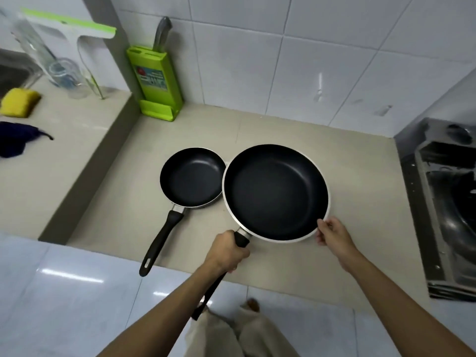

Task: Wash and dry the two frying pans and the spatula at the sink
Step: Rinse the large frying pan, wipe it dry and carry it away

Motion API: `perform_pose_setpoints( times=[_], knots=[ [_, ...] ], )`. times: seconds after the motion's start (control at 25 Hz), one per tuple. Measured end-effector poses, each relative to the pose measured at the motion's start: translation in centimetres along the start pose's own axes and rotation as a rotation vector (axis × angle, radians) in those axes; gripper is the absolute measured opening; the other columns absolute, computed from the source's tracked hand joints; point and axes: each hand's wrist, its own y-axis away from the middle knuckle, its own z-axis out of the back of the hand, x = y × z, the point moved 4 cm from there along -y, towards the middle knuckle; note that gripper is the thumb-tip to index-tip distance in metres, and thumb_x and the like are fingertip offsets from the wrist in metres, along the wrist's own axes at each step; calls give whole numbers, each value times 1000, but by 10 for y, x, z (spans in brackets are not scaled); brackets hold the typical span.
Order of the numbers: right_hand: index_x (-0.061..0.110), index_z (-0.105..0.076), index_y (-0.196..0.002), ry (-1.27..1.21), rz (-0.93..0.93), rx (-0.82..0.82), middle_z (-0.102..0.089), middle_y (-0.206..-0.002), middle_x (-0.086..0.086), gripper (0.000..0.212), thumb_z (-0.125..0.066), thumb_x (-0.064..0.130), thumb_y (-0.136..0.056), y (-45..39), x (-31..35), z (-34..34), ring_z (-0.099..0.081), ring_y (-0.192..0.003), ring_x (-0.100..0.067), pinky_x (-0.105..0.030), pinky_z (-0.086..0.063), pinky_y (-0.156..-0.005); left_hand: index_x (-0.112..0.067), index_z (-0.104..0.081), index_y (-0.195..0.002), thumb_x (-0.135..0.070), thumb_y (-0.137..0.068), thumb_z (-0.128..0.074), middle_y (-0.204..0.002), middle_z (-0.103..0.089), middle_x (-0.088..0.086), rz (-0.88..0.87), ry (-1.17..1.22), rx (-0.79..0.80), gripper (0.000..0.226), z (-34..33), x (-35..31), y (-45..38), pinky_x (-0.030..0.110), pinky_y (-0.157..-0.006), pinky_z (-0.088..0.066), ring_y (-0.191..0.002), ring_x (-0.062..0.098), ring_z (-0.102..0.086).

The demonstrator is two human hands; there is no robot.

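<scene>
Head view, nearest first. Both forearms reaching in from the near edge over pale trousers. Left hand (228, 249) wrapped round the black handle of the large frying pan (275, 191), close to where handle meets bowl; handle tail sticking out toward the near side below the wrist. Right hand (332, 234) pinching the near right rim of the same pan, thumb on top, fingers tucked under. Hands apart, one on each side of the pan. Pan dark and bare inside, pale rim, over the beige countertop (257, 130); resting or slightly lifted, cannot tell.

Just left of it, small frying pan (192, 176) sitting flat on the countertop, rims touching or nearly so, its handle angled near and left past the counter edge.

Farther back against the tiled wall, green knife block (155, 81) with one dark handle standing in it. Far left on a raised ledge: yellow sponge (19, 101), dark blue cloth (15, 140), clear glass jar (64, 73). Far right, steel stove (445, 197), partly cut off.
</scene>
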Motion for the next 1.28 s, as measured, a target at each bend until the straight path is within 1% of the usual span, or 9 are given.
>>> perform_pose_setpoints(
  times=[0.28,0.48,0.72,0.88,0.96,1.0,1.08,1.16,1.28],
  knots=[
    [14,-43,-76,86,-10,79,-56,-73,-13,24,-46,18,-99,-49,-8,9,-54,-60,-22,-29,-47,-58,-6,-53,-87,-17,-77,-63,-73,-63,14,55,99,-70,18,-43,5,-24,20,-32,-39,-37,18,-53],
    [15,-43,-76,88,-26,91,-56,-73,-11,24,-45,18,-100,-57,-20,9,-54,-59,-22,-30,-47,-58,-9,-52,-80,-17,-77,-62,-70,-63,13,75,124,-84,13,-57,9,-27,22,-33,-41,-37,20,-53],
    [19,-42,-78,47,-30,7,-56,-73,-12,22,-46,20,-99,-60,-29,11,-54,-57,-22,-35,-48,-61,-9,-51,-89,-15,-78,-61,-71,-61,10,87,148,-66,16,-69,7,-32,20,-32,-39,-38,17,-53],
    [19,-46,-82,113,-30,-86,-60,-72,-10,15,-53,19,-96,-55,-28,16,-57,-62,-25,-43,-51,-74,-11,-43,-98,-11,-82,-68,-72,-61,5,38,166,203,30,-81,4,-29,20,-37,-46,-35,9,-56],
    [11,-52,-95,122,-57,-85,-62,-78,-8,7,-57,16,-93,-45,-25,19,-59,-71,-27,-43,-51,-79,-10,-44,-104,-18,-83,-72,-85,-66,10,30,180,292,36,-82,2,-27,21,-47,-50,-48,12,-63],
    [8,-53,-104,126,-63,-98,-63,-85,-7,15,-58,16,-91,-39,-23,21,-60,-78,-27,-43,-51,-82,-9,-47,-108,-25,-85,-71,-94,-66,12,7,115,286,37,-79,1,-26,24,-55,-51,-61,16,-65],
    [8,-54,-111,244,15,-243,-60,-101,-6,24,-58,17,-90,-16,-10,23,-60,-88,-27,-37,-47,-81,-9,-54,-108,-38,-88,-64,-103,-66,12,-65,-125,204,37,-61,6,-16,30,-69,-47,-83,22,-61],
    [8,-56,-108,369,223,-323,-58,-107,-10,19,-56,15,-91,15,14,9,-58,-84,-26,-30,-40,-75,-8,-58,-104,-39,-91,-57,-102,-66,13,-128,-296,105,34,-26,20,0,36,-75,-49,-90,29,-61],
    [8,-59,-104,458,535,-46,-58,-102,-8,13,-56,13,-93,64,63,-64,-56,-79,-18,-31,-44,-73,-4,-61,-96,-27,-95,-49,-99,-67,17,-210,-318,-126,26,56,53,30,39,-74,-47,-92,38,-61]
  ],
)
